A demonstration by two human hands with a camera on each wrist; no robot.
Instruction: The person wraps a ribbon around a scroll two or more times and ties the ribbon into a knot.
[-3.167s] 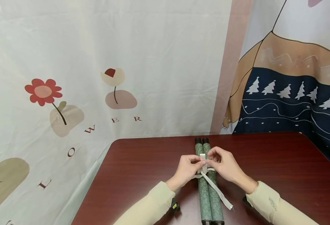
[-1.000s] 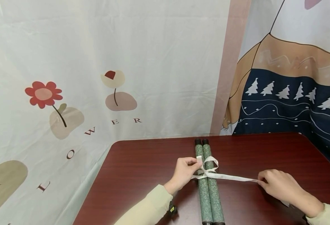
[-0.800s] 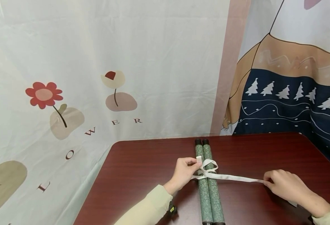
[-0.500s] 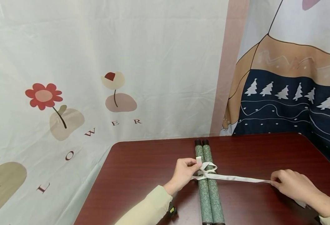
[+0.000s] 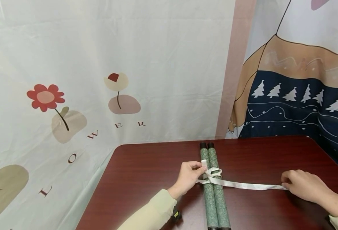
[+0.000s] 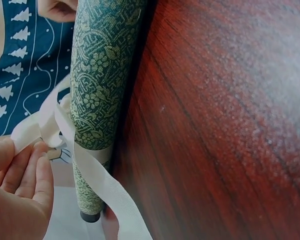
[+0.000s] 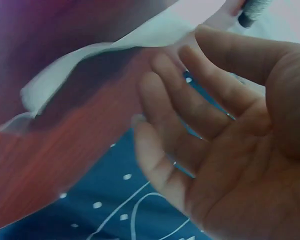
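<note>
Two green floral-patterned scrolls (image 5: 214, 198) with black ends lie side by side on the table, pointing away from me. A white ribbon (image 5: 252, 186) is wound around them, with a loop at the knot on top. My left hand (image 5: 187, 179) pinches an upstanding part of this ribbon between thumb and fingertips, just left of the knot. Over on the right, my right hand (image 5: 310, 188) has its fingers loosely curved beside the ribbon's long tail. In the right wrist view, the tail (image 7: 50, 82) passes by the thumb tip, its frayed end hanging beyond the fingers.
The dark red wooden table (image 5: 145, 166) has its far edge against a pale curtain (image 5: 169, 64) printed with flowers and letters. At the right hangs a dark blue cloth (image 5: 286, 111) with white trees.
My right hand has drawn the long ribbon tail rightward, shrinking the loop, and has now loosened as the tail sags. The left hand keeps its pinch left of the knot.
</note>
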